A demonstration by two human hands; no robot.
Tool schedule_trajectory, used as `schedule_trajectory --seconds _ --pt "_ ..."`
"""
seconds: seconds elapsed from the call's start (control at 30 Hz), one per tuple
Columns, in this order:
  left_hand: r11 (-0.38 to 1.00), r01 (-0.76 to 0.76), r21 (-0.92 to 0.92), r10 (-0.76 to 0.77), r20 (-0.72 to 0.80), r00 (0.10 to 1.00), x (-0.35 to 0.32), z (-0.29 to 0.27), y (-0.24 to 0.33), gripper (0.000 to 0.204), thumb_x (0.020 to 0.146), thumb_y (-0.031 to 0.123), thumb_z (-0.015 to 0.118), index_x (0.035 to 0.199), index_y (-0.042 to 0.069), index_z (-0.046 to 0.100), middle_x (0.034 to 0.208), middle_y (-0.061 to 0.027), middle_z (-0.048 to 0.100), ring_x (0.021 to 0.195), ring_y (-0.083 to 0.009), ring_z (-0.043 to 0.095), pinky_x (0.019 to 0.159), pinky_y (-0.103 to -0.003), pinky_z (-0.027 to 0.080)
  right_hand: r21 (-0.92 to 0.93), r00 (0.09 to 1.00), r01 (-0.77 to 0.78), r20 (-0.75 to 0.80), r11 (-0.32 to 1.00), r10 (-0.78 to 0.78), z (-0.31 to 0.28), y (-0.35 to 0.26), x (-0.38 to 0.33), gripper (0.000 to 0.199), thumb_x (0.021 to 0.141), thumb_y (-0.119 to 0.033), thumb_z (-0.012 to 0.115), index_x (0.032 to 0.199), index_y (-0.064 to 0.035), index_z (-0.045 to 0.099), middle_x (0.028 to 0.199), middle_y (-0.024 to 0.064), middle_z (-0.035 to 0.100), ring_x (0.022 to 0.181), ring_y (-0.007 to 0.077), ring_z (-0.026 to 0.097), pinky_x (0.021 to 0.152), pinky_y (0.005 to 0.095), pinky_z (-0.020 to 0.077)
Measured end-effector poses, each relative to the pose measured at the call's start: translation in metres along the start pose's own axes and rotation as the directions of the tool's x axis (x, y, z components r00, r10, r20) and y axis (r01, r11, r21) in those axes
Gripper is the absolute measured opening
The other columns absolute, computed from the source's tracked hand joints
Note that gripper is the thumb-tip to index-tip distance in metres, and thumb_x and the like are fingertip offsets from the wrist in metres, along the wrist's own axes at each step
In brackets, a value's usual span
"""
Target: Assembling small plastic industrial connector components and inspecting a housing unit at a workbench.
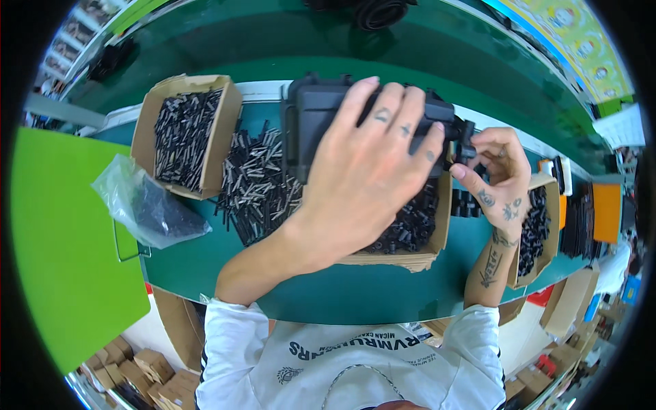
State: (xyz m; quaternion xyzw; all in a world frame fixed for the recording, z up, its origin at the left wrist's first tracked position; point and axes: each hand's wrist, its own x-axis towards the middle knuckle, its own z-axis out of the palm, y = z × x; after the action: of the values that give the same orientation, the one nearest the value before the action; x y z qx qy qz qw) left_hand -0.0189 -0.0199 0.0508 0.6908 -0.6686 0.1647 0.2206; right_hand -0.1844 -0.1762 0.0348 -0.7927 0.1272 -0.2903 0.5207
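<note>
I see the left hand (pixel 365 171) laid flat, fingers spread, across the top of a large black moulded plastic housing (pixel 321 113). Its grip is not clenched: it presses down on the housing, palm and fingers steadying it rather than wrapping it.

The right hand (pixel 495 171) is at the housing's right end. Its thumb and fingertips are pinched on a small black plastic fitting (pixel 466 142), which sits touching that end of the housing. I judge the grip closed on the fitting.

From the left grip, the fitting lies just beyond the fingertips, to the right. From the right grip, the housing extends away to the left, its long axis running left to right across the green table (pixel 355 290). The right hand is the nearer one to the fitting; the left hand only holds the body down.

Under the left wrist is an open cardboard box of small black parts (pixel 410 232). Further to the left of that grip lie a loose heap of thin black pins (pixel 256 181), a second cardboard box filled with the same pins (pixel 184 133), and a clear plastic bag (pixel 140 205). Below the right grip stands another cardboard box of black pieces (pixel 536 229).
</note>
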Motion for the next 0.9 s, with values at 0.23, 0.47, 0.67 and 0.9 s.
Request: schedule_trajectory --seconds 0.23,0.47,0.67,0.9 --pt "0.985 0.002 0.173 0.005 -0.037 0.999 -0.001 0.006 0.005 0.029 0.082 0.018 0.063 0.104 0.001 0.072 0.120 -0.0194 0.061 0.119 -0.0326 0.052 0.113 -0.046 0.032 0.149 0.972 -0.204 -0.085 0.967 0.218 0.013 -0.002 -0.001 0.038 0.081 0.011 0.073 0.105 -0.0029 0.047 0.091 0.0048 0.063 0.081 0.0065 0.062 0.072 0.0197 0.0500" --pt "0.949 0.028 0.315 -0.032 0.008 0.999 -0.006 0.007 0.004 0.025 0.081 0.019 0.064 0.094 0.002 0.077 0.119 -0.0177 0.062 0.122 -0.0316 0.051 0.116 -0.046 0.028 0.092 0.930 -0.348 -0.097 0.933 0.356 0.023 0.001 0.002 0.041 0.079 0.008 0.078 0.103 -0.0033 0.047 0.084 0.0071 0.068 0.074 0.0064 0.064 0.067 0.0171 0.0504" --pt "0.958 0.026 0.287 -0.043 0.053 0.998 -0.008 0.002 0.007 0.022 0.078 0.019 0.065 0.091 0.008 0.078 0.121 -0.0175 0.063 0.126 -0.0324 0.050 0.119 -0.046 0.024 0.130 0.937 -0.342 -0.033 0.931 0.349 0.031 0.003 0.000 0.043 0.078 0.009 0.077 0.104 -0.0028 0.045 0.082 0.0060 0.066 0.072 0.0062 0.064 0.064 0.0168 0.0505" --pt "0.956 0.030 0.291 -0.052 0.068 0.996 -0.009 0.001 0.005 0.022 0.078 0.018 0.065 0.092 0.008 0.079 0.120 -0.0172 0.064 0.126 -0.0327 0.051 0.119 -0.047 0.024 0.165 0.945 -0.311 -0.051 0.936 0.323 0.033 0.011 -0.002 0.049 0.078 0.009 0.077 0.103 -0.0063 0.038 0.082 0.0054 0.063 0.073 0.0083 0.065 0.065 0.0174 0.0517"
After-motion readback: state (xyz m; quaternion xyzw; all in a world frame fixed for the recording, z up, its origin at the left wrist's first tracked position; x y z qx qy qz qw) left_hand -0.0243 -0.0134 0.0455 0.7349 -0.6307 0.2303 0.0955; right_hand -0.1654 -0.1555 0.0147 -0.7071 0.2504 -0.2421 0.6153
